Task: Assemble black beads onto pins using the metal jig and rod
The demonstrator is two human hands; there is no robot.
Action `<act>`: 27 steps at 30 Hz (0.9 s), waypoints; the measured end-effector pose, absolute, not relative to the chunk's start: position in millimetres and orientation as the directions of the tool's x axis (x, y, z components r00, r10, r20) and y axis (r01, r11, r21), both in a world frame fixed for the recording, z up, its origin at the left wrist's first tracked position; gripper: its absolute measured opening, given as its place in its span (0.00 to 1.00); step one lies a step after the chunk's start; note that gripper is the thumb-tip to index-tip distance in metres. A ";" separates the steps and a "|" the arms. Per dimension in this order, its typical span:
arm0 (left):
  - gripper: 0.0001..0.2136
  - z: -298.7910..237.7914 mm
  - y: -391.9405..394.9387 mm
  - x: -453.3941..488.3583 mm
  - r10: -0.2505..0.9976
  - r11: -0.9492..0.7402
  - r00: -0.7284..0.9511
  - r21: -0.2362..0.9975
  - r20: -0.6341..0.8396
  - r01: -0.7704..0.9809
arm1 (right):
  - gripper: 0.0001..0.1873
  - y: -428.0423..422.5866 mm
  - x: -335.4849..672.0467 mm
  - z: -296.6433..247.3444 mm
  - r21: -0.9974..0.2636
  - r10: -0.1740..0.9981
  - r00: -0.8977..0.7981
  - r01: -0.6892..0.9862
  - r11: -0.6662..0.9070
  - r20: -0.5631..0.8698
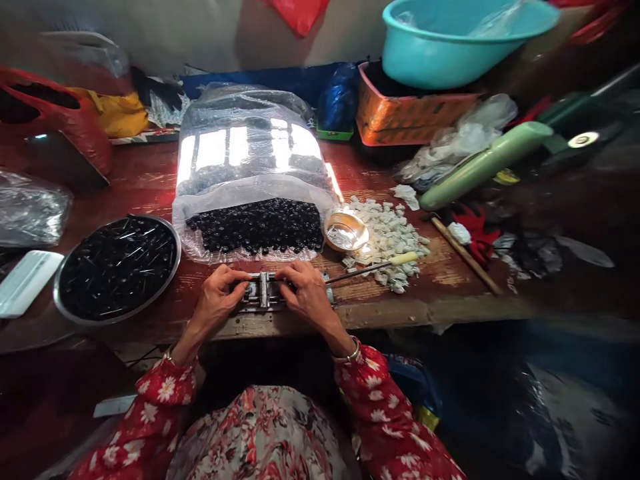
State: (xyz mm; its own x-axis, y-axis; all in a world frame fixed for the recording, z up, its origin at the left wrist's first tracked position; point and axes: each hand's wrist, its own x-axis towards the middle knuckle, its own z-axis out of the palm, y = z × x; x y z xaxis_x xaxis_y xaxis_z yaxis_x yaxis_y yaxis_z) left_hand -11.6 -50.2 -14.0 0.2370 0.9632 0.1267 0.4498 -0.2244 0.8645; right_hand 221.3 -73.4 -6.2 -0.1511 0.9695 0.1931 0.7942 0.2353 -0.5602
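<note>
A small metal fixture [263, 293] sits at the front edge of the red wooden table [150, 180]. My left hand [219, 298] pinches its left end, fingers curled closed. Over its right side lies my right hand [306, 293], fingers pressed down on it. What sits between the fingertips is too small to make out. A thin rod with a pale handle [380, 265] runs right from the fixture. Just behind the hands an open plastic bag [250, 167] spills black beads [257, 225].
A round metal tray [65, 313] full of black pieces is at the left. A small brass bowl [346, 231] and a heap of pale bits [390, 233] lie to the right. Behind are a teal basin [450, 40], an orange box [410, 113] and a green tube [485, 163].
</note>
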 end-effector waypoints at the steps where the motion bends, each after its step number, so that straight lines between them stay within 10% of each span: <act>1: 0.09 -14.0 -50.5 -11.8 0.962 -0.229 0.237 0.864 0.132 0.448 | 0.06 -73.5 223.0 -5.9 -0.576 0.967 -0.163 0.779 0.249 0.197; 8: 0.14 -15.1 -54.9 -18.9 0.945 -0.275 0.297 0.829 0.139 0.487 | 0.08 -69.4 260.1 5.5 -0.735 0.943 -0.118 0.600 0.316 0.310; 13: 0.14 -19.4 -55.8 -19.0 0.944 -0.297 0.286 0.807 0.166 0.511 | 0.13 -32.1 317.5 15.5 -0.455 0.949 0.143 0.891 0.000 0.280; 18: 0.13 -23.3 -55.1 -18.7 0.948 -0.283 0.276 0.810 0.156 0.514 | 0.16 15.1 350.2 15.2 -0.075 0.966 0.255 0.963 -0.258 -0.053; 27: 0.14 -28.5 -56.9 -20.9 0.948 -0.286 0.270 0.821 0.168 0.495 | 0.13 33.3 355.2 6.2 -0.050 0.966 0.238 0.968 -0.244 -0.101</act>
State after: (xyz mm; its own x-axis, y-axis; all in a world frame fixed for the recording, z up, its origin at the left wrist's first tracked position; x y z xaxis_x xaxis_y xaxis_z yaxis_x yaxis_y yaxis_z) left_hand -20.9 -56.9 -28.5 0.2699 0.9482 0.1675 0.4949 -0.2858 0.8206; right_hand 355.2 33.3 6.2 0.2382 0.9659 -0.1012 0.9685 -0.2440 -0.0495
